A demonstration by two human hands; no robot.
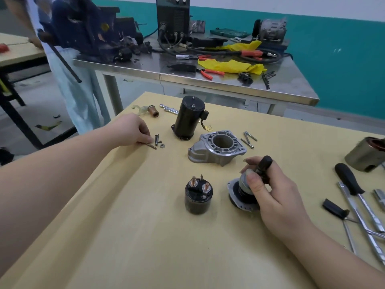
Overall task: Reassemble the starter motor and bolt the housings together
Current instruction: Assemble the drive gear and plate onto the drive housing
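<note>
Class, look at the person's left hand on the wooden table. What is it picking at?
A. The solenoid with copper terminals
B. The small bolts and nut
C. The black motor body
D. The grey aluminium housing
B: the left hand pinches a long bolt in the cluster of small bolts and nut, apart from the other three parts.

Lighting: bright, even, soft; faint shadows under parts on the near surface (pixel 145 226). Mild sheen on far steel surface (pixel 291 88). Wide-angle bending at edges; far-left corner blurred.
</note>
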